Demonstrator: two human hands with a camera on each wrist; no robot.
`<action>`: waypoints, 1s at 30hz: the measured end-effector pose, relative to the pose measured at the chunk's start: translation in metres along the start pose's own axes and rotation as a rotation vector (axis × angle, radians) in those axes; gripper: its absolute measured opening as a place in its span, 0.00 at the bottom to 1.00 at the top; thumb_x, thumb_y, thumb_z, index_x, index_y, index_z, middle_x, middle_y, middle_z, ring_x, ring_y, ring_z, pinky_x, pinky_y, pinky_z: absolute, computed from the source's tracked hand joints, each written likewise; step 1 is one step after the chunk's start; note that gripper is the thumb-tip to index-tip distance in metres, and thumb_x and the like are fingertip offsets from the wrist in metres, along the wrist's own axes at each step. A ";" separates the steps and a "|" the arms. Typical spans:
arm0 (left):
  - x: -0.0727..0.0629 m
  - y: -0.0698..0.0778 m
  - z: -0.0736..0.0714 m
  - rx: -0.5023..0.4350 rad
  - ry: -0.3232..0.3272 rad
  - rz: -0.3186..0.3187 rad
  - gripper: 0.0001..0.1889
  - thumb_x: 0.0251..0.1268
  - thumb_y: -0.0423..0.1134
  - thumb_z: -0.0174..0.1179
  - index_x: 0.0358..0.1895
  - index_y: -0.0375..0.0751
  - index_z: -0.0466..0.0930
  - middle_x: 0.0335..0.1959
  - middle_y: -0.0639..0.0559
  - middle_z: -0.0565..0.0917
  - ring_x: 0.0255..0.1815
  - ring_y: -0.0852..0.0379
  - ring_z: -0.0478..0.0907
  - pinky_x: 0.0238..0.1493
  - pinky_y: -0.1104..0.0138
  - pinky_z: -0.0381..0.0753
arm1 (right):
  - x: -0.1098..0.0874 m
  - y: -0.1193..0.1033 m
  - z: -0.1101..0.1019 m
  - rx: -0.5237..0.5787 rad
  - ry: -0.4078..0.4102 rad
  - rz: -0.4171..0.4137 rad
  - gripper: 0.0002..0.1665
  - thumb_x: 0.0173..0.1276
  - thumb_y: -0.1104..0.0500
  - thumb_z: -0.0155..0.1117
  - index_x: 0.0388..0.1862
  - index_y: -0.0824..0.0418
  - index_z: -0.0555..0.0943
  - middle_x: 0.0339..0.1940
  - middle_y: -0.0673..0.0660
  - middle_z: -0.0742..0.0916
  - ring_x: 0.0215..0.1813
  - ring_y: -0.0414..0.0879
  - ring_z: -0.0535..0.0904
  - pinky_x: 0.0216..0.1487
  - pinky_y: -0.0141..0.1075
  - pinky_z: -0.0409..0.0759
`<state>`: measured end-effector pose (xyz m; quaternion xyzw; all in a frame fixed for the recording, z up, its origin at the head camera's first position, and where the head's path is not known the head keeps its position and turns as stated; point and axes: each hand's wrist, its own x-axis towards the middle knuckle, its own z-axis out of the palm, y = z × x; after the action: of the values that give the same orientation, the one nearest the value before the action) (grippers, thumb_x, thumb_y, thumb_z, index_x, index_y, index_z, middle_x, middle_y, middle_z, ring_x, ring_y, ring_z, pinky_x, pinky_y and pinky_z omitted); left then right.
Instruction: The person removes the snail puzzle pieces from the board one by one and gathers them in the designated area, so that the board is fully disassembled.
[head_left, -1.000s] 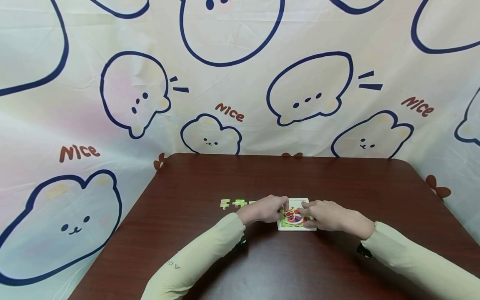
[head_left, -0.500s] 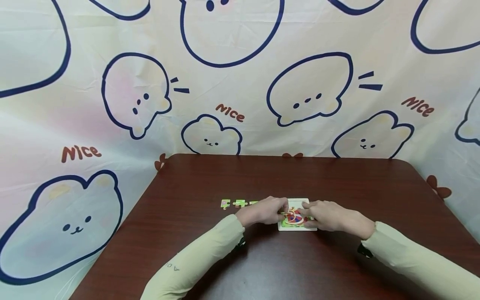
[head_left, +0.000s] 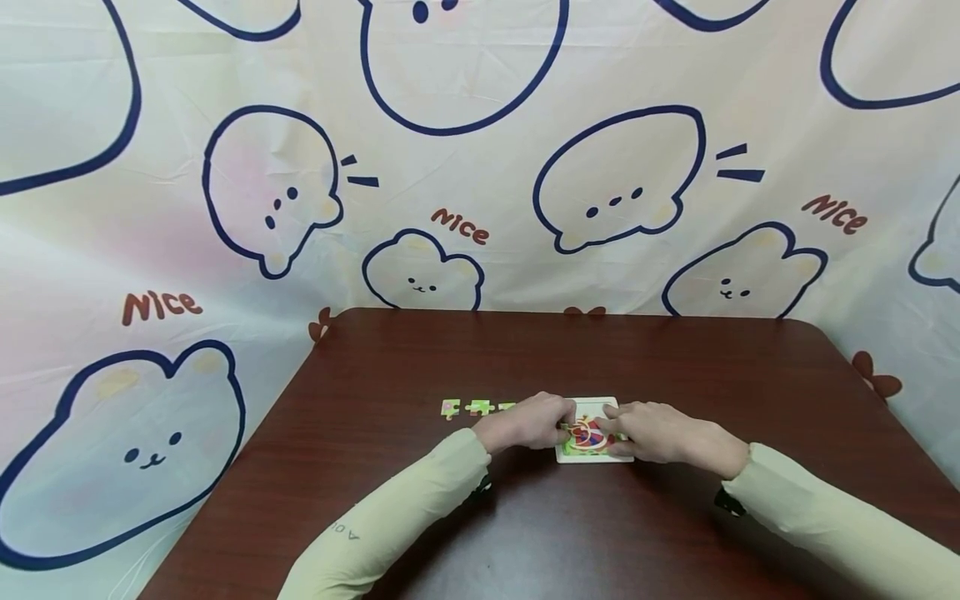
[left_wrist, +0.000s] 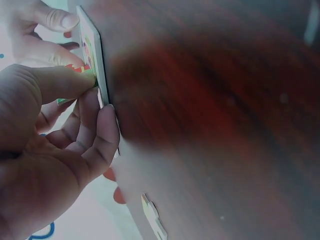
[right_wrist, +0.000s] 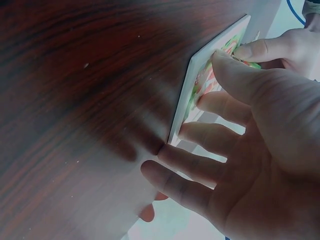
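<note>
In the head view, a white-framed jigsaw puzzle board [head_left: 596, 457] with a colourful picture lies on the table between both hands. My left hand [head_left: 531, 419] is at its left side. Seen from the left wrist, the thumb and forefinger pinch a red and green puzzle piece [left_wrist: 79, 68] over the board, partly hidden by the fingers. The lower fingers touch the board's edge. My right hand [head_left: 654, 430] reaches in from the right. Its thumb and some fingertips rest on the board, while the other fingers extend past the edge near the tabletop, as the right wrist view shows.
Left of the board, loose green jigsaw pieces lie in a row: one piece [head_left: 450, 407], another piece [head_left: 480, 407], and a third piece [head_left: 507, 406] partly behind my left hand. The dark brown table [head_left: 480, 517] meets a printed cloth backdrop [head_left: 510, 183] at its far edge.
</note>
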<state>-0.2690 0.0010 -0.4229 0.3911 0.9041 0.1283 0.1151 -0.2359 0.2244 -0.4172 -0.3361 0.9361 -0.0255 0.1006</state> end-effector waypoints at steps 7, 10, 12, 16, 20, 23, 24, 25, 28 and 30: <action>-0.005 -0.014 -0.008 -0.088 0.037 -0.037 0.05 0.69 0.42 0.61 0.43 0.48 0.80 0.35 0.58 0.81 0.30 0.63 0.71 0.31 0.74 0.70 | 0.000 0.000 0.000 0.020 -0.029 0.035 0.30 0.67 0.48 0.66 0.66 0.55 0.77 0.68 0.66 0.76 0.63 0.62 0.77 0.55 0.57 0.78; -0.012 -0.021 -0.020 -0.120 0.057 -0.031 0.06 0.71 0.42 0.59 0.45 0.49 0.83 0.37 0.58 0.82 0.29 0.63 0.72 0.31 0.74 0.71 | 0.000 0.000 -0.002 0.013 -0.033 0.039 0.29 0.68 0.48 0.65 0.66 0.55 0.77 0.69 0.66 0.76 0.65 0.62 0.76 0.57 0.57 0.76; -0.017 -0.025 -0.029 -0.156 0.058 -0.033 0.07 0.72 0.42 0.57 0.46 0.50 0.84 0.37 0.56 0.83 0.27 0.63 0.72 0.29 0.73 0.71 | -0.001 0.000 -0.002 0.008 -0.033 0.040 0.29 0.68 0.47 0.65 0.66 0.55 0.76 0.69 0.66 0.76 0.65 0.62 0.75 0.58 0.58 0.75; -0.029 -0.031 -0.043 -0.204 0.054 -0.050 0.10 0.73 0.41 0.55 0.49 0.49 0.85 0.39 0.55 0.85 0.26 0.63 0.74 0.29 0.72 0.74 | -0.001 0.001 -0.001 0.013 -0.029 0.039 0.29 0.68 0.47 0.65 0.66 0.55 0.77 0.69 0.66 0.76 0.66 0.62 0.75 0.60 0.58 0.74; -0.043 -0.037 -0.053 -0.224 0.033 -0.071 0.10 0.73 0.41 0.57 0.49 0.48 0.86 0.40 0.52 0.86 0.30 0.62 0.76 0.32 0.72 0.76 | -0.001 0.003 0.001 0.027 -0.011 0.022 0.29 0.67 0.47 0.66 0.65 0.55 0.77 0.69 0.65 0.76 0.65 0.62 0.76 0.58 0.57 0.76; -0.053 -0.042 -0.059 -0.243 0.031 -0.081 0.10 0.72 0.41 0.57 0.48 0.47 0.86 0.41 0.48 0.87 0.31 0.60 0.76 0.32 0.71 0.76 | -0.001 0.005 0.003 0.035 0.018 0.005 0.29 0.66 0.48 0.67 0.64 0.54 0.78 0.67 0.65 0.77 0.64 0.61 0.77 0.57 0.56 0.76; -0.057 -0.044 -0.060 -0.248 0.035 -0.083 0.10 0.72 0.41 0.58 0.48 0.47 0.86 0.41 0.48 0.87 0.31 0.59 0.75 0.31 0.70 0.75 | -0.001 0.006 0.004 0.039 0.028 0.002 0.28 0.66 0.48 0.67 0.64 0.54 0.79 0.67 0.65 0.78 0.64 0.61 0.77 0.57 0.56 0.77; -0.060 -0.046 -0.061 -0.251 0.039 -0.087 0.10 0.72 0.41 0.58 0.48 0.47 0.86 0.41 0.47 0.87 0.30 0.59 0.75 0.31 0.70 0.75 | 0.000 0.006 0.004 0.043 0.039 0.000 0.28 0.66 0.48 0.68 0.63 0.54 0.79 0.67 0.64 0.78 0.64 0.61 0.77 0.57 0.56 0.76; -0.069 -0.053 -0.062 -0.248 0.051 -0.105 0.09 0.71 0.41 0.58 0.46 0.48 0.86 0.40 0.47 0.87 0.29 0.59 0.75 0.31 0.69 0.75 | 0.000 0.007 0.006 0.049 0.070 -0.011 0.27 0.65 0.48 0.68 0.62 0.55 0.80 0.65 0.64 0.79 0.63 0.61 0.78 0.56 0.56 0.77; -0.076 -0.059 -0.061 -0.246 0.051 -0.119 0.08 0.71 0.41 0.58 0.45 0.49 0.86 0.37 0.49 0.86 0.29 0.59 0.74 0.30 0.69 0.75 | 0.000 0.007 0.007 0.052 0.082 -0.013 0.26 0.65 0.48 0.68 0.61 0.55 0.80 0.65 0.64 0.80 0.63 0.61 0.78 0.56 0.56 0.76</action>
<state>-0.2767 -0.1023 -0.3762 0.3165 0.9057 0.2410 0.1465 -0.2388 0.2304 -0.4247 -0.3382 0.9362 -0.0644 0.0706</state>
